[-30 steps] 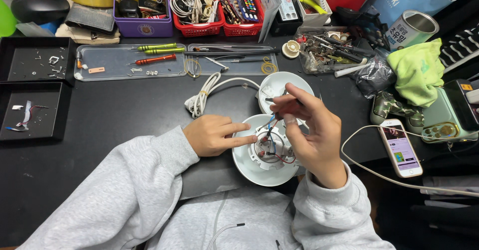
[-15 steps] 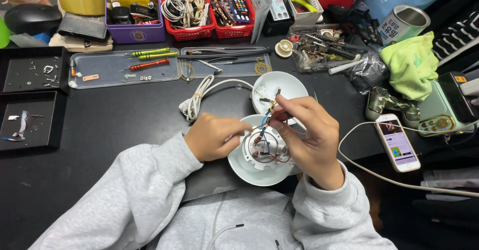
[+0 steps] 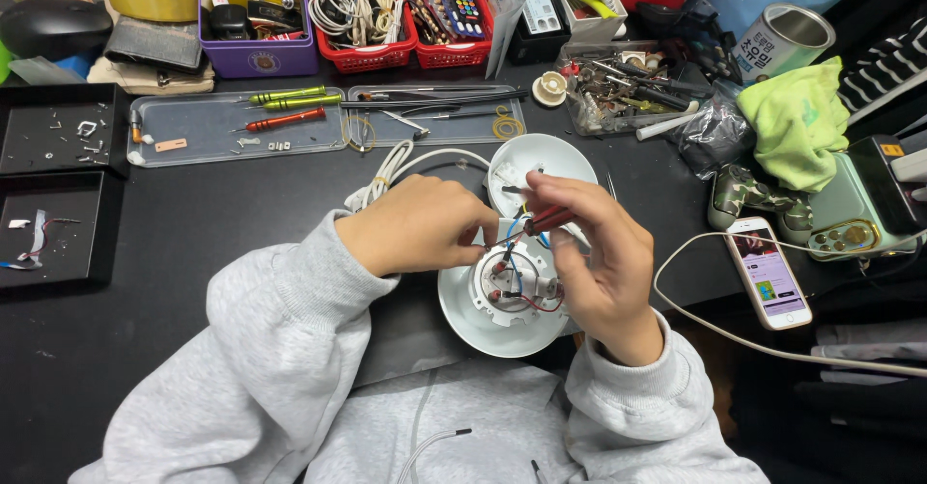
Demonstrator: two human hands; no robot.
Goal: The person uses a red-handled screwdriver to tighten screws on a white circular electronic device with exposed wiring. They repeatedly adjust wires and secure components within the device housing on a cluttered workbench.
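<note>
Fingertips of the left hand [image 3: 422, 225] are hidden where they curl in over the round white housing [image 3: 502, 296], so what they pinch there cannot be told; they lie bunched close together against its upper left rim. The right hand [image 3: 599, 262] covers the housing's right edge, its fingers closed narrowly around a small red-handled tool [image 3: 548, 220] whose tip is lost among the wires. Thin blue and red wires [image 3: 514, 274] loop over a paler ribbed inner disc at the housing's centre; where they end is too small to make out. The housing sits on the matte black table [image 3: 193, 243] just in front of the person, and behind it, partly masked by the right hand, lies a second smooth white dome-shaped cover [image 3: 536, 161]. A coiled white cable [image 3: 386, 170] passes behind the left hand. Soft grey fleece sleeves [image 3: 261, 349] fill the lower frame.

Farther back, two clear plastic trays [image 3: 232, 132] hold green and red screwdrivers, and red mesh baskets [image 3: 362, 21] are cut off by the top edge. To the right lie a crumpled lime-green cloth [image 3: 797, 122] and a phone [image 3: 768, 272] with a lit screen.
</note>
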